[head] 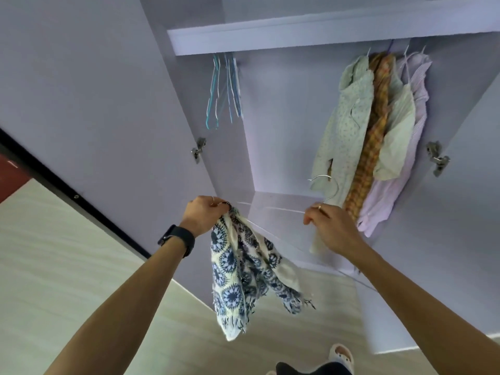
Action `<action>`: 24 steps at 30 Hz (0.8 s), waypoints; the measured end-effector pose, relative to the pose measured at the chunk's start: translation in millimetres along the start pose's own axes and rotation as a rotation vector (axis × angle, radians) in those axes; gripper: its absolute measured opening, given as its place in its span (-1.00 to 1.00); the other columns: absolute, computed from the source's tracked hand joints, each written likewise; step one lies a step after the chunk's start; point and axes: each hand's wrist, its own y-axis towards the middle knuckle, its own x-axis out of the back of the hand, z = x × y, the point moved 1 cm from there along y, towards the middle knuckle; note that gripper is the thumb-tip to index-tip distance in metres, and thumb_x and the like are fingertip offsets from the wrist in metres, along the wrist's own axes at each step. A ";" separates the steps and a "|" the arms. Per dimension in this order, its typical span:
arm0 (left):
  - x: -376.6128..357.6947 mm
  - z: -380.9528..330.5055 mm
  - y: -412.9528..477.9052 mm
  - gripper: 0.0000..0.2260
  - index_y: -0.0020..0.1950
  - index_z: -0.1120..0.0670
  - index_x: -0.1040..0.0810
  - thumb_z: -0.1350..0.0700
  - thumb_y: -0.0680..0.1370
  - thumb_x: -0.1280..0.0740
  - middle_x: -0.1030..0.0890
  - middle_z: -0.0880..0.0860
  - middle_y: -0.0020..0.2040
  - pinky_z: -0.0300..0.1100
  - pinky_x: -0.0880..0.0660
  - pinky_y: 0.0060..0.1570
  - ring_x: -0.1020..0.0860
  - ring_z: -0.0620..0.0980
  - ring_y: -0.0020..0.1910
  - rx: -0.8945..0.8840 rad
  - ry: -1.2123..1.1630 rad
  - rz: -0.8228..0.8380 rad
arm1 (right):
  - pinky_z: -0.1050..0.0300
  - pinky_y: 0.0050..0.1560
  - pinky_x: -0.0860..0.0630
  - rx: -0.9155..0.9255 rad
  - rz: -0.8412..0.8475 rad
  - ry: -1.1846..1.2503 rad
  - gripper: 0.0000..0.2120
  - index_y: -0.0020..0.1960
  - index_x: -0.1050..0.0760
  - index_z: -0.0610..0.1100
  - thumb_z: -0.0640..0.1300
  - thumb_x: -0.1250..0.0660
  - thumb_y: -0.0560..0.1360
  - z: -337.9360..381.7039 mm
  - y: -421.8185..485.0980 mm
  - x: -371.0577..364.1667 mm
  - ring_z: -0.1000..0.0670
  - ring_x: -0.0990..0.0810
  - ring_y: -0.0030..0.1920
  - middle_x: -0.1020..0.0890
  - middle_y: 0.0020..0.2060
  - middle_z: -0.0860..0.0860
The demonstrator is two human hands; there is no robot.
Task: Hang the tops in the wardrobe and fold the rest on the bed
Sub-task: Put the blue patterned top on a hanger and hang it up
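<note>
A cream top with a blue-and-black round print dangles in front of the open lilac wardrobe. My left hand grips its upper end in a fist. My right hand holds a thin wire hanger by its neck, the hook sticking up above my fingers. A pale strip of cloth hangs down under my right hand. Several tops hang on the rail at the right: a pale green dotted one, an orange plaid one and a pale lilac one.
A bunch of bare blue and white wire hangers hangs at the left of the rail, under a shelf. Both wardrobe doors stand open, hinges showing. Pale wood floor lies below, my sandalled foot at the bottom.
</note>
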 end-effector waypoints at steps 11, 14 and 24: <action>-7.8 -7.4 2.9 -0.84 -0.05 -0.09 -0.69 0.03 0.61 -0.31 -0.62 -0.14 -0.29 -0.40 -0.44 -0.41 -0.55 -0.06 -0.32 0.006 -0.021 -0.132 | 0.19 -0.43 -0.22 0.019 -0.136 0.087 -0.67 -0.41 -0.26 -0.19 -0.01 -0.12 0.44 -19.7 -25.7 -12.0 0.09 -0.24 -0.49 -0.31 -0.56 0.03; -0.4 -6.2 1.1 -0.75 -0.21 0.04 -0.67 0.04 0.59 -0.29 -0.55 -0.02 -0.42 -0.27 -0.40 -0.41 -0.46 0.03 -0.40 0.041 0.011 -0.194 | 0.19 -0.44 -0.22 0.036 -0.138 0.008 -0.64 -0.44 -0.22 -0.14 0.03 -0.10 0.45 -19.5 -28.5 -21.3 0.06 -0.25 -0.52 -0.30 -0.59 0.03; -2.5 -35.0 -28.2 -0.83 -0.17 -0.25 -0.65 0.01 0.56 -0.38 -0.64 -0.22 -0.33 -0.50 -0.40 -0.40 -0.56 -0.11 -0.34 -0.156 -0.105 -0.110 | 0.26 -0.45 -0.15 0.103 -0.030 0.144 -0.63 -0.53 -0.22 -0.02 -0.05 -0.16 0.44 6.8 -25.0 -44.3 0.08 -0.19 -0.53 -0.23 -0.62 0.08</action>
